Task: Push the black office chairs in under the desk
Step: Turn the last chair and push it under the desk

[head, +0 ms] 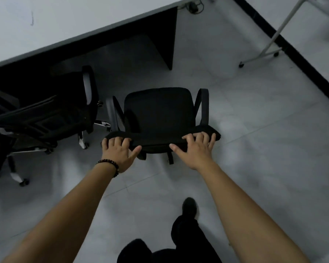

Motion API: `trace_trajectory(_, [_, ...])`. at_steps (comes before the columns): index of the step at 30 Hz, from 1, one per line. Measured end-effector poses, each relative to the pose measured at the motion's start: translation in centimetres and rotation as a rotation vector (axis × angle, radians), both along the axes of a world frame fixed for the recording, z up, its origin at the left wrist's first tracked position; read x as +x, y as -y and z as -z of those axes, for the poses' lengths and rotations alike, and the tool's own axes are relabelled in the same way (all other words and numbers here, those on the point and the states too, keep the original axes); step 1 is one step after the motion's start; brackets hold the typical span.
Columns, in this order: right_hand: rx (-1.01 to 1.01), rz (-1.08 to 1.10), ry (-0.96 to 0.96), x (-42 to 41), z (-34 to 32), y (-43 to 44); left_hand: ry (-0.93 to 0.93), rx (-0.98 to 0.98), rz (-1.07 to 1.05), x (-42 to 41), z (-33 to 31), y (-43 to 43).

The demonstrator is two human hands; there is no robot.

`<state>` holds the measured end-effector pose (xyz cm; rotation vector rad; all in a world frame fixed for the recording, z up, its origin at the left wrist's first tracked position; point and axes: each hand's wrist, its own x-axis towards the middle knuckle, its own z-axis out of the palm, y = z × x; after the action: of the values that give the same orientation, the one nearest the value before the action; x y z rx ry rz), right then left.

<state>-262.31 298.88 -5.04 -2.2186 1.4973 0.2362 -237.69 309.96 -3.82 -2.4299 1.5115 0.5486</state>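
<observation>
A black office chair (pixel 158 111) with two armrests stands on the floor in front of me, its seat facing the white desk (pixel 46 27). My left hand (pixel 120 150) grips the left end of the chair's backrest top. My right hand (pixel 196 149) grips the right end, fingers curled over the edge. The chair stands a short way out from the desk's front edge, near the desk's black side panel (pixel 171 35). A second black chair (pixel 46 114) with a white base sits at the left, partly under the desk.
The grey tiled floor (pixel 254 130) spreads to the right. A white wheeled stand (pixel 273 40) is at the upper right beside a black strip along the wall. Cables lie behind the desk's end. My dark trouser leg and shoe (pixel 190 207) are below.
</observation>
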Motion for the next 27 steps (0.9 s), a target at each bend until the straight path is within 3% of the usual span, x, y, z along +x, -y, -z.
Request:
trace_trajectory(14, [-0.054,-0.238,-0.074,12.4,0.4,23.6,-0.044,-0.105,-0.219,7.9,1.1,16.8])
trace_trajectory(27, [-0.013,-0.262,-0.061,22.8,0.2,36.2,-0.027,-0.092,-0.242,18.1,1.0,29.1])
